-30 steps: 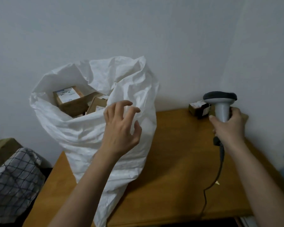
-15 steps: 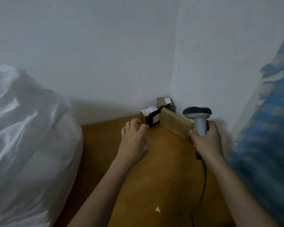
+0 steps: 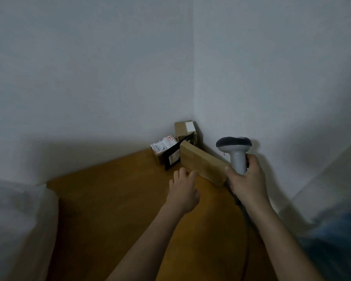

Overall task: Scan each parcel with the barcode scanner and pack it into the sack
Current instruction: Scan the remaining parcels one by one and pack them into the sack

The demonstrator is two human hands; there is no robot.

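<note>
The long flat brown cardboard parcel [image 3: 203,165] is lying at the far corner of the orange-brown wooden table [image 3: 114,199], leaning among three smaller boxed parcels [image 3: 171,148]. Your left hand [image 3: 183,189] is now reaching almost to its near edge, fingers spread and empty, having left the white woven sack [image 3: 18,220], now at the left margin. Your right hand [image 3: 245,179] is still gripping the grey handheld barcode scanner [image 3: 236,151] upright beside the parcel. Judged: another pick-up is beginning; four parcels remain.
</note>
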